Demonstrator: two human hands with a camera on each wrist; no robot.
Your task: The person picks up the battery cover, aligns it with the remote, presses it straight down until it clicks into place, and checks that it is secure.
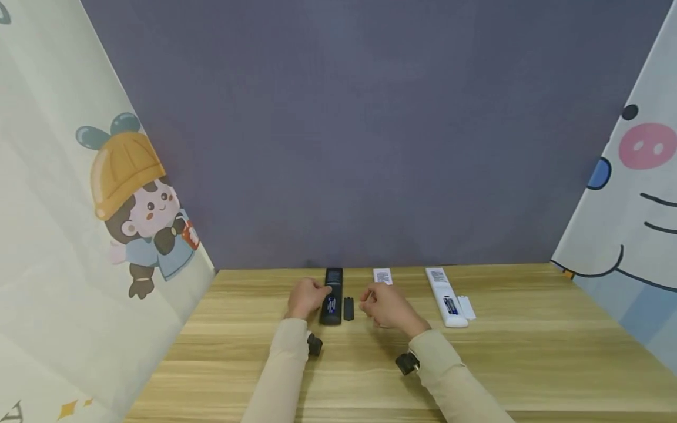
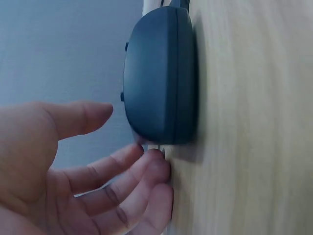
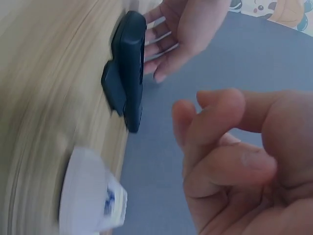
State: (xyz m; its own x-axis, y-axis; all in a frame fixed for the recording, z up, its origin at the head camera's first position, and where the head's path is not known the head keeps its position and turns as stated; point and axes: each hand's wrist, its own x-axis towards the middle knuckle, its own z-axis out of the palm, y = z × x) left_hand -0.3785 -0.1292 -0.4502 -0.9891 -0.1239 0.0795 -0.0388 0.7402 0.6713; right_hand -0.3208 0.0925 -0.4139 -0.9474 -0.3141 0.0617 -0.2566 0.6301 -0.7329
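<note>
A black remote control [image 1: 331,317] lies back up on the table, with blue batteries [image 1: 331,304] in its open compartment. At its left side is my left hand [image 1: 307,298]; in the left wrist view the thumb [image 2: 83,117] stands apart from the remote and the other fingers rest low beside it. The black battery cover [image 1: 349,308] lies just right of that remote. Over a white remote [image 1: 382,275] hovers my right hand [image 1: 388,305], hiding most of it. Its fingers [image 3: 210,122] are loosely bent, with nothing visible between them. Blue shows in the white remote's compartment [image 3: 110,203].
Farther right lies another white remote [image 1: 440,285], its compartment holding batteries [image 1: 451,305]. A white battery cover [image 1: 467,307] lies against its right side. Behind the wooden table [image 1: 359,382] rises a grey panel [image 1: 338,135], with printed cloths at both sides.
</note>
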